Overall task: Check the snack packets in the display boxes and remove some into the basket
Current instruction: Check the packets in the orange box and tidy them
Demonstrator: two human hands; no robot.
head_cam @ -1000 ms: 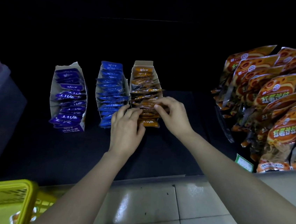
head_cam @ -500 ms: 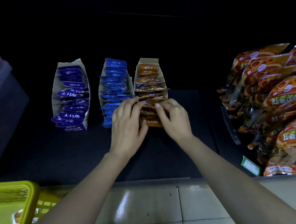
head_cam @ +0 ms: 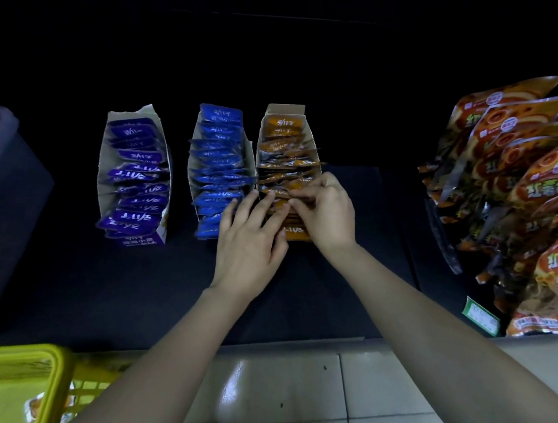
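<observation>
Both hands are in the orange box (head_cam: 283,110), the rightmost of three on the dark shelf, working its near half. Left hand (head_cam: 250,246) is flat with fingers straight, pressing on the orange packets (head_cam: 288,143) in the near rows. Right hand (head_cam: 325,212) has its fingers curled and looks to be pinching one packet's top edge mid-row. I can't tell which packet in this light.

My read: I'm checking through the row, pull not begun.

To do it well:
- Pin the neighbours with the left hand so the row doesn't fan out over the low card wall.
- Lift the pinched packet straight up. The film looks slick and the packets overlap.
- Don't bump the blue box (head_cam: 193,154), just beside on the left.
- The basket (head_cam: 56,384) sits near left, well apart, so the carry crosses the left arm. Move that arm first.
</observation>
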